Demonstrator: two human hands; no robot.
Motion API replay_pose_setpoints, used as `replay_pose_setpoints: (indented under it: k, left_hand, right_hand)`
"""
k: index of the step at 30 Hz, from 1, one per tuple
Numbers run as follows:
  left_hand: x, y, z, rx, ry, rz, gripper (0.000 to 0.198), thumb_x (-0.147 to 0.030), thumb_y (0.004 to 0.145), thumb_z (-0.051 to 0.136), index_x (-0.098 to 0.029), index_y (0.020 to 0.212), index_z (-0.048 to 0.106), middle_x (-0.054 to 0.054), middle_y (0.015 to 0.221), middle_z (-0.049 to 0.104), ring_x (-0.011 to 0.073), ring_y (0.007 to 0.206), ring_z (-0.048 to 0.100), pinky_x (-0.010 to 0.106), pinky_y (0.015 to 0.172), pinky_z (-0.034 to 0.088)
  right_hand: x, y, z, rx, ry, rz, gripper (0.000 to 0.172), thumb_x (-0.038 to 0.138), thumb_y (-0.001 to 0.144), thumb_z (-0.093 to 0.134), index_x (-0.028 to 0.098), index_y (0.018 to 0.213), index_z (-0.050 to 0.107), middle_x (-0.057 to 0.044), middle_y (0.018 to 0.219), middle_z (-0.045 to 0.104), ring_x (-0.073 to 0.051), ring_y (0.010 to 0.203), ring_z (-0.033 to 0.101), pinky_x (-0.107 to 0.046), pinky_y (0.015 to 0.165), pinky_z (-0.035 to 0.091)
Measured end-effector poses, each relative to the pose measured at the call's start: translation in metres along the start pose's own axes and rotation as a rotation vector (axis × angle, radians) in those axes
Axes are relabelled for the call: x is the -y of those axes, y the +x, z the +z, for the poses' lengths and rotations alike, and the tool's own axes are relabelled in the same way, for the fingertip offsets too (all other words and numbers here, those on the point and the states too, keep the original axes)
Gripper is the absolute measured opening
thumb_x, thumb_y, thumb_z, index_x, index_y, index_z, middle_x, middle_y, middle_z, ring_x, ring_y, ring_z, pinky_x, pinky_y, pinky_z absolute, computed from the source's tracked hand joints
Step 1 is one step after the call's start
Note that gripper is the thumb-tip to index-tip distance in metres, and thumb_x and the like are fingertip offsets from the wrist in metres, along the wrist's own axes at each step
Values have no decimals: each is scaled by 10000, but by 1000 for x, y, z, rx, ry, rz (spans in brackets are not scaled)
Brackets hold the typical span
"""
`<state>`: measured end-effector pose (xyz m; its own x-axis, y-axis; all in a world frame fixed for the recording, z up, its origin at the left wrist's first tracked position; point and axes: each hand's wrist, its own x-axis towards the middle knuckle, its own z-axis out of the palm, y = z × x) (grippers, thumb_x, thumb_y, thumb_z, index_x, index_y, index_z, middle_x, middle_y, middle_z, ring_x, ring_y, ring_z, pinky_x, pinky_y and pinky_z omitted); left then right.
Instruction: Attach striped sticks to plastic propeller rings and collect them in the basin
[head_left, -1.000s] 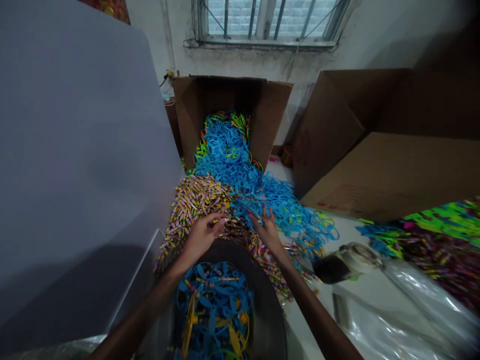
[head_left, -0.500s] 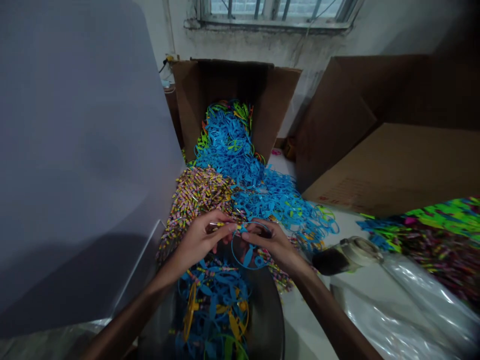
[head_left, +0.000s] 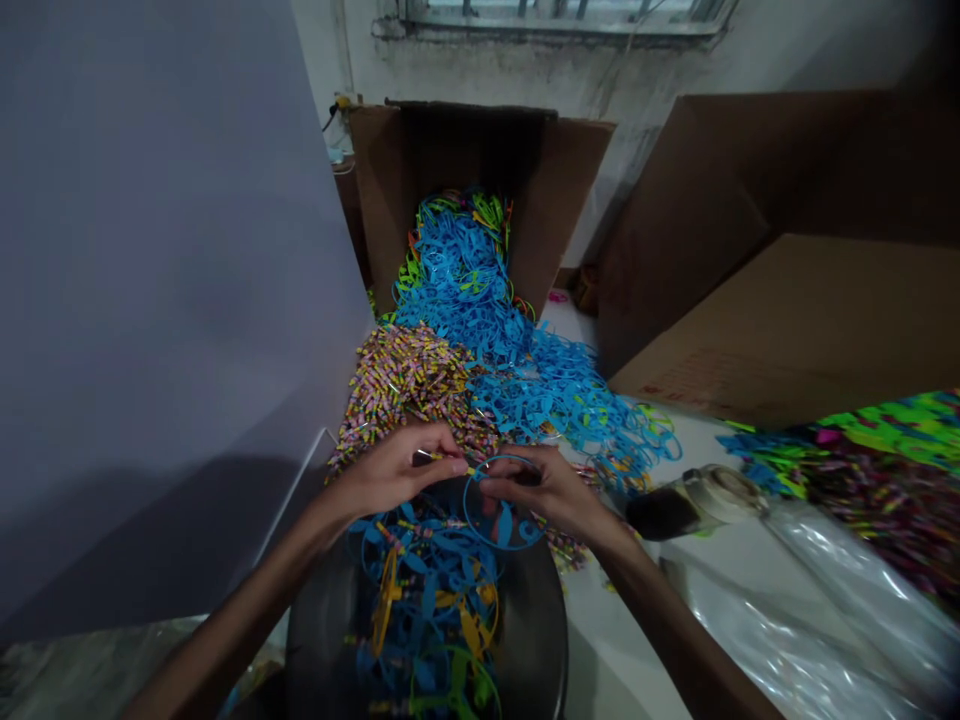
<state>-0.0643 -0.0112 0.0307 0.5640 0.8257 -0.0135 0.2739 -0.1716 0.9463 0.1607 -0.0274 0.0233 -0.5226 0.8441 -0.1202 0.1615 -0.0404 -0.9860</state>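
My left hand [head_left: 401, 468] pinches a thin stick [head_left: 471, 471] with yellow and pinkish sections, its tip pointing right. Thumb and fingers of my right hand [head_left: 551, 490] are closed on the edge of a blue plastic propeller ring [head_left: 505, 524], which hangs below the fingers. Stick and ring meet between the two hands; whether they are joined I cannot make out. Below the hands is a dark round tub [head_left: 551, 640] holding blue, yellow and green propeller rings [head_left: 427, 590], some with sticks. Just beyond lies a heap of small pink-and-yellow sticks [head_left: 409, 375].
Blue propeller rings [head_left: 472, 290] spill from an open cardboard box [head_left: 577, 165] at the back. Another carton [head_left: 810, 330] stands right, near a mixed green and dark pile [head_left: 892, 490]. A dark container [head_left: 682, 508] and clear plastic bags [head_left: 810, 640] lie right. A grey panel [head_left: 165, 250] fills the left.
My hands have moved slightly apart, and the left wrist is a little flatter. The blue ring has turned and dropped slightly. The view has tilted down a little.
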Motion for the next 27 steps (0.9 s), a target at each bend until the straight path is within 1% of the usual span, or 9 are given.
replay_pose_setpoints:
  k: [2,4,9,12,15,18,21,25,27]
  left_hand:
    - [-1,0,-5,44,71,28,210,-370,912,614,-170,845,615,-3,826,599,122,736,509,233,626,375]
    - [-2,-1,-9,83,117,36,213,-373,924,600,-171,862,622,-4,819,601,126,743,499,238,621,354]
    - [-3,-6,-10,130,147,96,202,-370,941,584,-176,905,628,-1,839,604,130,766,513,244,658,370]
    - [-4,-9,-10,128,172,86,198,-362,938,584,-177,878,620,-10,800,584,126,737,499,239,621,349]
    - [-7,-13,-11,126,150,61,190,-353,923,593,-176,860,619,-4,791,586,131,730,497,242,591,335]
    - [-12,-18,-11,108,134,57,185,-354,923,589,-176,880,621,7,821,611,137,754,522,245,604,354]
    - [-19,-24,-9,101,175,76,185,-356,935,584,-179,905,626,-3,813,608,129,737,524,242,622,367]
    - [-29,-34,-5,95,269,99,146,-326,954,571,-188,947,620,-21,818,609,120,724,534,246,662,382]
    - [-31,-37,-4,88,293,93,129,-311,954,572,-189,933,608,-28,806,603,120,732,538,245,668,382]
  right_hand:
    - [0,-1,0,16,-60,-11,272,436,830,730,194,708,704,-2,647,726,-144,523,661,-231,479,436]
    - [-2,-1,1,24,-90,-21,258,422,841,723,194,721,710,-10,678,741,-148,562,677,-233,510,447]
    - [-12,0,4,105,97,28,233,422,824,738,205,771,672,1,706,745,-175,543,701,-258,507,497]
    - [-14,0,8,122,134,30,242,431,818,742,206,776,663,6,698,740,-179,528,704,-249,473,488]
    - [-10,-3,12,84,27,-29,236,422,844,721,201,773,681,2,692,738,-161,545,699,-230,480,476]
    - [-3,-7,15,43,-79,-95,225,399,871,701,203,762,686,10,705,740,-150,579,709,-229,547,498]
    - [4,-14,16,39,-174,-131,206,380,900,672,212,782,687,20,726,743,-148,624,723,-228,596,508]
    - [12,-22,19,26,-334,-161,208,361,921,641,214,779,682,21,706,734,-136,604,699,-217,562,487]
    - [15,-25,20,18,-397,-186,204,354,928,628,217,790,688,17,713,737,-135,612,693,-218,569,484]
